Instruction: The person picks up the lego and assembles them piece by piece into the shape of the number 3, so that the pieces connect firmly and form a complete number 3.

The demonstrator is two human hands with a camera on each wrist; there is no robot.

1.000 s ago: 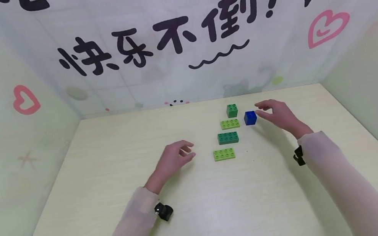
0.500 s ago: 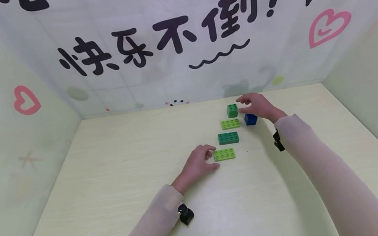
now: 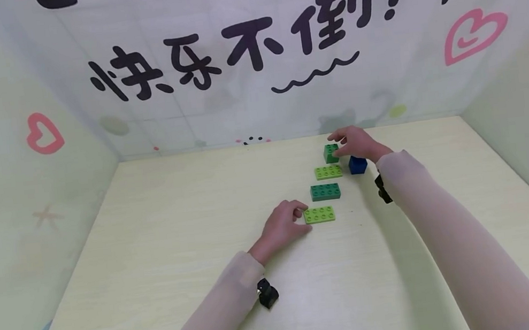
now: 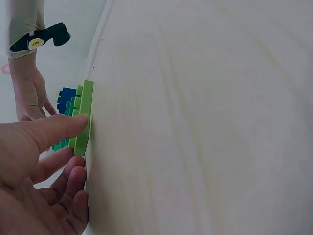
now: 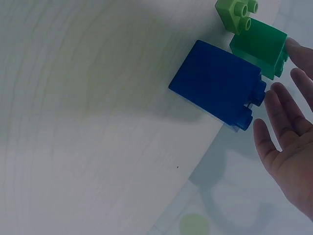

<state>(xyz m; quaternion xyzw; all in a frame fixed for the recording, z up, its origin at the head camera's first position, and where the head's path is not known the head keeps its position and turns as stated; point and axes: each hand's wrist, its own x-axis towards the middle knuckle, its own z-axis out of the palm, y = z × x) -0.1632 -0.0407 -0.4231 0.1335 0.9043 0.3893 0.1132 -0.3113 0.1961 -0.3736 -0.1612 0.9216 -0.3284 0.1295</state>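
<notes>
My left hand [image 3: 284, 226] is at the left end of the nearest lime-green brick [image 3: 320, 215]. Its thumb and forefinger lie on either side of that end; in the left wrist view the thumb [image 4: 63, 129] overlaps the brick's face, though a firm grip cannot be made out. My right hand [image 3: 356, 142] reaches over a blue brick [image 3: 357, 165] to the green brick [image 3: 330, 154] at the back. Its thumb overlaps that brick's top, while the forefinger is behind it. In the right wrist view the other fingers [image 5: 286, 115] are loosely spread beside the blue brick's studs.
Between the two worked bricks lie a dark green brick [image 3: 325, 192] and another lime-green brick [image 3: 328, 172], roughly in a column. All stand on a pale wooden table [image 3: 177, 212]. A printed cloth [image 3: 192, 119] rises behind the table's back edge, and side walls flank it.
Both hands have closed in on the bricks: the left moved right to the near lime-green brick, the right moved left past the blue brick to the green one. The bricks stay put.
</notes>
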